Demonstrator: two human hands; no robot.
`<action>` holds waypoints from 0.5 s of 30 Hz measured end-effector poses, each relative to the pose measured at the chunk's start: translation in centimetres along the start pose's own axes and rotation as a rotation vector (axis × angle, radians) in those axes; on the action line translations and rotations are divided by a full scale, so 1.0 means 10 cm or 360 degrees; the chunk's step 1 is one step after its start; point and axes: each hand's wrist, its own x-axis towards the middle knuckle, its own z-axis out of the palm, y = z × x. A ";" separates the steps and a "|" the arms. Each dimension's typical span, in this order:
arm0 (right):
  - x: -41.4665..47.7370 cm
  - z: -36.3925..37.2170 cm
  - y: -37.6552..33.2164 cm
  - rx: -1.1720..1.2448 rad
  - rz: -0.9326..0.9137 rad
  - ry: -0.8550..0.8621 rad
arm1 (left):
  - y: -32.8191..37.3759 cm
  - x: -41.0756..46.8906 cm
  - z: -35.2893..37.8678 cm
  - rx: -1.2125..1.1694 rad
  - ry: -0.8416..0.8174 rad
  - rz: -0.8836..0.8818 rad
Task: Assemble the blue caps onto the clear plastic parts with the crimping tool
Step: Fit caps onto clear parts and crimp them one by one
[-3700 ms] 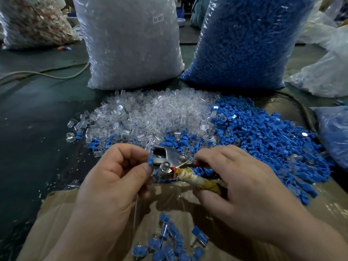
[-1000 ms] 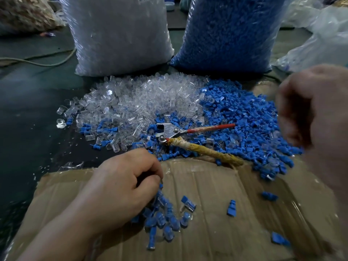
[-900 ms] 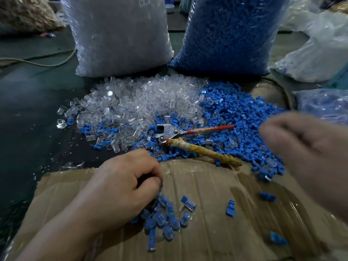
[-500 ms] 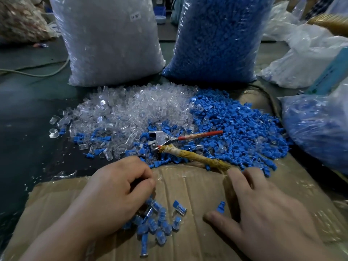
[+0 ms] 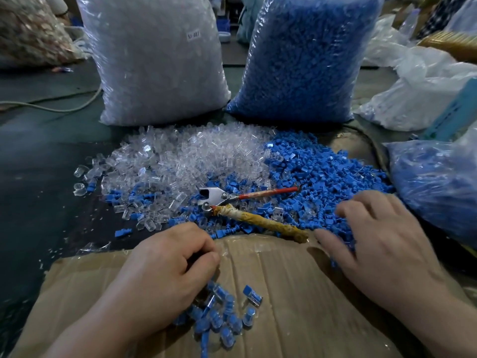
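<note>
While the clear-parts bag (image 5: 154, 60) and blue-caps bag (image 5: 304, 58) fill the upper frame, loose clear plastic parts (image 5: 185, 156) and blue caps (image 5: 322, 171) heap mid-frame. Right hand (image 5: 382, 244), lower right, lies flat w/ fingers spread on the caps. Left hand (image 5: 167, 270) is curled lower ctr over finished pcs (image 5: 227, 324); can't tell if it holds one. Crimping tool (image 5: 247, 205) lies ctr, long axis left-right, head left, handles toward the right hand, which is nearer, thumb just beside the yellow-wrapped handle (image 5: 263, 223). Bag label (image 5: 193, 36) reads approx. "SJ-017", blurred.

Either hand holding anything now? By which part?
The crimping tool lies unheld. The right hand is spread on the blue caps, gripping nothing. The left hand is curled over the assembled pieces; any hold is hidden.
</note>
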 end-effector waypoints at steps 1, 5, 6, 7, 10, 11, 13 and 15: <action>-0.05 -0.04 0.05 -0.0051 0.0108 -0.0075 | 0.00 0.00 0.00 -0.0003 -0.0004 0.0007; -0.22 -0.15 0.09 -0.0157 0.0305 -0.0780 | -0.02 0.00 -0.03 0.0022 -0.0024 0.0049; -0.24 -0.14 0.09 -0.0139 0.0278 -0.0892 | -0.02 0.00 -0.03 0.0035 -0.0042 0.0063; -0.25 -0.11 0.09 -0.0091 0.0260 -0.0920 | -0.01 0.00 -0.04 0.0040 -0.0064 0.0078; -0.16 -0.06 0.02 0.0022 0.0228 -0.0862 | 0.02 -0.01 -0.07 0.0015 -0.0101 0.0117; -0.12 -0.02 -0.01 0.0030 0.0210 -0.0833 | 0.01 -0.02 -0.08 -0.0003 -0.0099 0.0129; -0.08 0.05 -0.03 0.0033 0.0178 -0.0770 | 0.02 -0.02 -0.09 -0.0055 -0.0088 0.0116; -0.08 0.06 -0.04 -0.0043 0.0147 -0.0742 | 0.01 -0.02 -0.09 -0.0085 -0.0043 0.0069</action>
